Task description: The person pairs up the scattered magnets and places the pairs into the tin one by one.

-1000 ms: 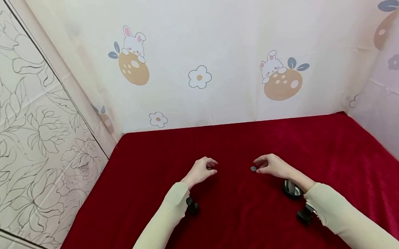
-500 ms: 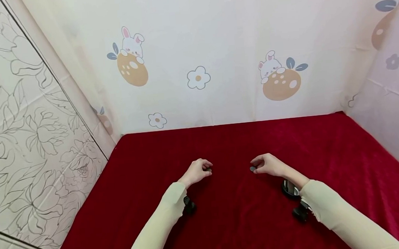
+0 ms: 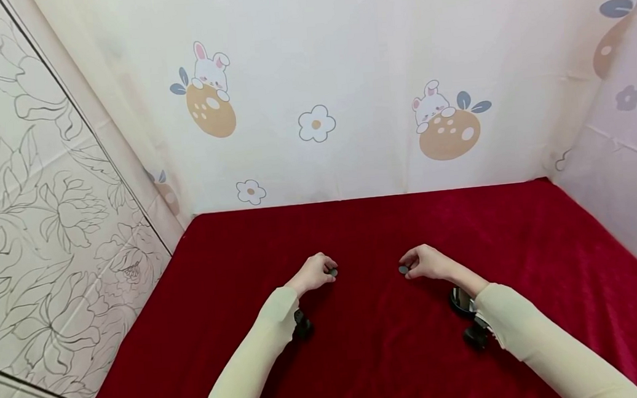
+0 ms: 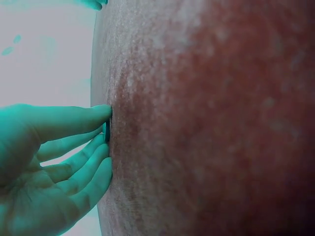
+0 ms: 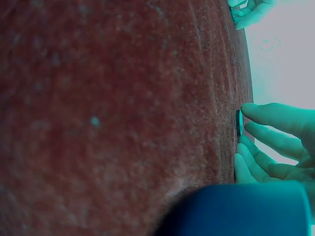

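My left hand (image 3: 315,272) is low over the red cloth, with its thumb and fingertips around a small grey round disc (image 3: 333,272). In the left wrist view that disc (image 4: 107,130) shows edge-on against the cloth, between thumb and fingers. Across from it, my right hand (image 3: 429,262) has its thumb and fingertips at the edges of a second grey disc (image 3: 403,269). The right wrist view shows this disc (image 5: 239,122) flat on the cloth, thumb at one end and fingers at the other. A gap of bare cloth separates the hands.
A round black-rimmed container (image 3: 461,303) with a shiny inside stands under the right forearm. Red velvety cloth (image 3: 374,355) covers the table. White printed curtains (image 3: 364,54) enclose the back and sides. A wrist camera (image 3: 303,325) hangs below each sleeve.
My left hand has shifted slightly left, and its disc now shows at the fingertips. The right hand has edged left over its disc, which stays about where it was.
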Tool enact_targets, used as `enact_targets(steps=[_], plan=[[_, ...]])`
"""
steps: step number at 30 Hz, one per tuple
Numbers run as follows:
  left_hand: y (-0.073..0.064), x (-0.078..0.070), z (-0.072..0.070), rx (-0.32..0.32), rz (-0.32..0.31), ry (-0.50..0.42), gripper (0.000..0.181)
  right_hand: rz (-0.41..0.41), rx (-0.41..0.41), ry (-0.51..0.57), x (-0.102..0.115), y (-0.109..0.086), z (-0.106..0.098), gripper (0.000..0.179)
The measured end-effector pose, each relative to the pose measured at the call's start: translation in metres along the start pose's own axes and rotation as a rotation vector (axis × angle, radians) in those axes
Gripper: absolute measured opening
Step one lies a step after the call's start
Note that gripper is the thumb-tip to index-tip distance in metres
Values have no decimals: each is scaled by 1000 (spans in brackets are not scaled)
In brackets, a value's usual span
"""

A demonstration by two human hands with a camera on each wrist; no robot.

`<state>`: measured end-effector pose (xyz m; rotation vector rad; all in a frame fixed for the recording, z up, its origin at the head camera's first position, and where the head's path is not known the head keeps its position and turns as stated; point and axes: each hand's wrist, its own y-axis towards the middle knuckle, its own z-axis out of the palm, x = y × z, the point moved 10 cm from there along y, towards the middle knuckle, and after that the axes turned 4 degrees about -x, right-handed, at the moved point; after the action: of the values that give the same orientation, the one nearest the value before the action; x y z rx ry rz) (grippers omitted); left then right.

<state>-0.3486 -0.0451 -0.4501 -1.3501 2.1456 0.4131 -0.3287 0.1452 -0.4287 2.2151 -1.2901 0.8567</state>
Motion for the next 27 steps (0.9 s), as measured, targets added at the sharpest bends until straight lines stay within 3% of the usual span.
enact_targets(steps=[11, 20, 27], plan=[[5, -2, -1, -25, 29, 20, 22, 1, -35, -95, -1, 5, 2, 26], [5, -5, 0, -8, 12, 23, 18, -28, -74, -165, 4, 7, 0, 14], [4, -10, 3, 13, 39, 29, 16, -44, -65, -166, 10, 9, 2, 5]])
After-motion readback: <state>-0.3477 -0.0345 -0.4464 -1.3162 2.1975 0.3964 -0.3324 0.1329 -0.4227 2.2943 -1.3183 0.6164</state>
